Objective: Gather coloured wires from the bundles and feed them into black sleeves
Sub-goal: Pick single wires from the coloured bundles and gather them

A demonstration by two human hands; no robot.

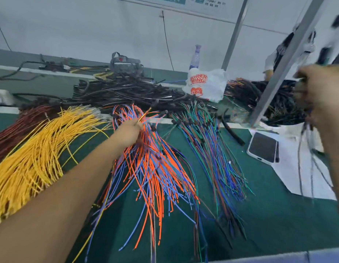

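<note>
Bundles of wires lie on the green bench: yellow wires (32, 156) at the left, dark red wires (19, 126) behind them, orange and blue wires (157, 173) in the middle, green and blue wires (212, 149) to the right. A heap of black sleeves (127, 90) lies behind them. My left hand (129, 134) reaches into the orange and blue bundle and pinches a yellow wire (145, 115) with several orange ones. Raised at the right edge, my right hand (316, 88) grips a sleeved wire bunch (305, 164) that hangs down, blurred.
A phone (263, 148) lies on white paper (290, 173) at the right. A white printed bag (204, 84) and a bottle (195, 57) stand behind the sleeves. A metal post (278, 69) slants up at the right, with finished harnesses (259, 95) behind it.
</note>
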